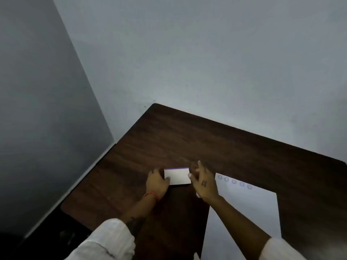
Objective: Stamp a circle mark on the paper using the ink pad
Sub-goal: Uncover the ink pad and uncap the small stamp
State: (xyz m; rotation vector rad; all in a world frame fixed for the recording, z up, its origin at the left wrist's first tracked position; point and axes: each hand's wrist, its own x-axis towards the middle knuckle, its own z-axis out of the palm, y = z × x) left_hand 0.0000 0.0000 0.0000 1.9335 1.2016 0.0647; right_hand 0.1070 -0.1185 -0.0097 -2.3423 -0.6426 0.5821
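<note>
Ink pad (177, 176) closed, left hand (157, 182) gripping its edge, right hand (203, 182) open beside

place: plain indoor room, prob. office or study corner; can't tell which for sure
walls: bare grey-white wall (206, 53) behind, darker grey wall (37, 91) at left, meeting in a corner
furniture: dark wood-grain desk (169, 143) w/ rounded corners, pushed into that corner
desk items: white paper (259, 207) w/ row of stamped circles, small white ink pad box (177, 176); stationery, desk-work feel
light: dim, even
</note>
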